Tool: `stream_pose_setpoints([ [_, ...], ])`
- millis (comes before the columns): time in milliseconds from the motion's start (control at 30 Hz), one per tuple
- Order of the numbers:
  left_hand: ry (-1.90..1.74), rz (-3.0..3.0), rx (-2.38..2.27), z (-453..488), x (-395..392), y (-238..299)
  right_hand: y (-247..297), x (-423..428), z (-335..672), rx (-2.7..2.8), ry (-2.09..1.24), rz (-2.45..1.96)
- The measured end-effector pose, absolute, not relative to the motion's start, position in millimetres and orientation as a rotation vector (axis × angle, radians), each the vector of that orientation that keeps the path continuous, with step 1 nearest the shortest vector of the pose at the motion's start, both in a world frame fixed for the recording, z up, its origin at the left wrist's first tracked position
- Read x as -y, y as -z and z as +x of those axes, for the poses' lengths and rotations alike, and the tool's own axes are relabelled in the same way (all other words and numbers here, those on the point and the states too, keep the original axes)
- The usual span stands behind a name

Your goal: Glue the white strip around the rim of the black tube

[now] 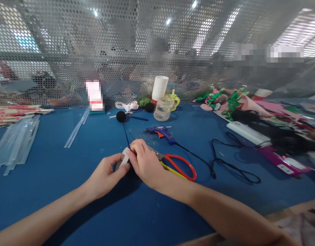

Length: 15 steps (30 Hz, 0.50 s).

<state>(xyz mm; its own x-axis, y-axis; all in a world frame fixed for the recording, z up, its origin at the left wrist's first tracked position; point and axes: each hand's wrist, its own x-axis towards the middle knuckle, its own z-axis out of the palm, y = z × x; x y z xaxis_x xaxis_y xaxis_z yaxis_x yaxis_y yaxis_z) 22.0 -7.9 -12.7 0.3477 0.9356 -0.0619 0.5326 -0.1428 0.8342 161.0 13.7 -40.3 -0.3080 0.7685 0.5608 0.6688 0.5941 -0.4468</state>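
Observation:
Between the thumb and fingers of my left hand (107, 172) is a small flat white piece (126, 156), perhaps card. My right hand (144, 164) pinches a black yarn strand (126, 133) against that piece. The strand runs back to a black yarn ball (121, 116) on the blue table (91, 212). Something dark lies between my hands, mostly covered by the fingers. Just beyond my right hand are scissors (181, 165) with red and yellow handles, their blades partly hidden. A blue glue gun (161, 131) rests farther back.
Clear glue sticks (17, 140) lie left, near reddish sticks (16, 111). A glass jar (163, 110) and stacked paper cups (160, 88) stand at the back. A power strip (249, 133), loose cable (234, 169) and craft flowers (233, 102) occupy the right. Perforated mesh (116, 51) borders the table.

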Motion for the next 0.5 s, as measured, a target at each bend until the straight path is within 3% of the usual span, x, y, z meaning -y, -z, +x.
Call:
stream_pose_setpoints([
  [300, -0.611, 1.814, -1.252, 18, 6, 10, 20, -23, 179, 2.016, -0.373, -1.210],
  [500, -0.630, 1.848, -1.230, 15, 3, 10, 3, -59, 218, 2.012, -0.171, -1.621],
])
